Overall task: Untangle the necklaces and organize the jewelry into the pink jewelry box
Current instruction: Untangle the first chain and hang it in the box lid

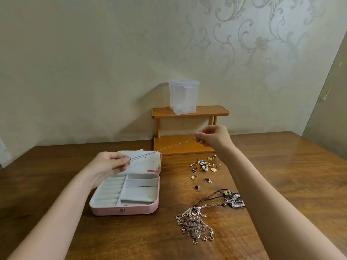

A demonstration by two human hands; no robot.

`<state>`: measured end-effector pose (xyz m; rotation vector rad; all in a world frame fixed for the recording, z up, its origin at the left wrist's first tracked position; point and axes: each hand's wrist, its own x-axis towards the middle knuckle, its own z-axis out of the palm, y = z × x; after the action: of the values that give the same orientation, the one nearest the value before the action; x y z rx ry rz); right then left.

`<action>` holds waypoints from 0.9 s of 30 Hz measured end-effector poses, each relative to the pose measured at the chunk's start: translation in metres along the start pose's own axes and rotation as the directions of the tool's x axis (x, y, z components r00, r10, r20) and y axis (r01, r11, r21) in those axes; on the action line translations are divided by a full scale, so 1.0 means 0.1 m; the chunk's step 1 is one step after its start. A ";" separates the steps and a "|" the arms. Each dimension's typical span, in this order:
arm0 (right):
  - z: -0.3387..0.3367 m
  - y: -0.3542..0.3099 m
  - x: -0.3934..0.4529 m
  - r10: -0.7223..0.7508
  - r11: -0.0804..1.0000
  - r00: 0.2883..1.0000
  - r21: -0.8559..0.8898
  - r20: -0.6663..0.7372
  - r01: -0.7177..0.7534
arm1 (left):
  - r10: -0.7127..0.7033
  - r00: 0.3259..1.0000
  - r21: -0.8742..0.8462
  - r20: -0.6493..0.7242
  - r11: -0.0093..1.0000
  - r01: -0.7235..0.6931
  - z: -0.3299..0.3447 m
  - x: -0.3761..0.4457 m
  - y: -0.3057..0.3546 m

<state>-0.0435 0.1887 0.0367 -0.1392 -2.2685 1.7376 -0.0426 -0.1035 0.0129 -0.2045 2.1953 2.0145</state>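
- The chain (165, 147) hangs taut between our hands: the left hand (110, 164) pinches one end, the right hand (214, 136) the other.
- We should lower it slack into the pink box (131, 209) under our left hand, clear of the tangled pile (197, 222).

No text, label, brand, number or sign can be read anywhere in the head view. The pink box (125, 209) bears only a plain round snap on its front wall, with no lettering. The clear tub (183, 97), behind the box, shows no print. The wall behind the tub carries scrollwork only, no words. The jewelry right of the box is too small to show any marks.
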 end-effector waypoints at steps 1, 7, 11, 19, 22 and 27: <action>0.01 -0.02 0.01 -0.030 0.999 0.999 -0.041 -0.019 0.029 | -0.004 1.000 -0.027 -0.012 1.000 0.004 0.00 0.01 -0.01; 0.07 0.00 -0.01 -0.094 0.973 0.994 -0.215 -0.052 0.080 | 0.060 0.990 -0.160 -0.127 0.984 -0.080 0.03 0.08 -0.04; 0.10 -0.06 -0.01 -0.107 0.967 0.994 -0.232 0.008 0.106 | 0.076 0.981 0.039 -0.177 0.997 -0.070 0.06 0.10 -0.09; 0.19 -0.59 -0.01 -0.203 0.940 0.957 -0.233 0.209 0.251 | 0.320 0.936 0.501 0.150 0.791 -0.351 0.38 0.04 -0.01; 0.23 -0.81 -0.04 -0.223 0.917 0.928 -0.260 0.299 0.304 | 0.426 0.879 0.288 0.214 0.832 -0.474 0.62 -0.04 0.23; 0.24 -1.08 -0.14 -0.263 0.882 0.881 -0.272 0.392 0.384 | 0.489 0.808 -0.161 0.330 0.872 -0.462 0.93 -0.21 0.60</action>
<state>-0.0271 0.1341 0.1319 0.4996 -2.6353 1.2555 -0.0319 -0.0060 0.0676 0.7336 2.0707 2.1413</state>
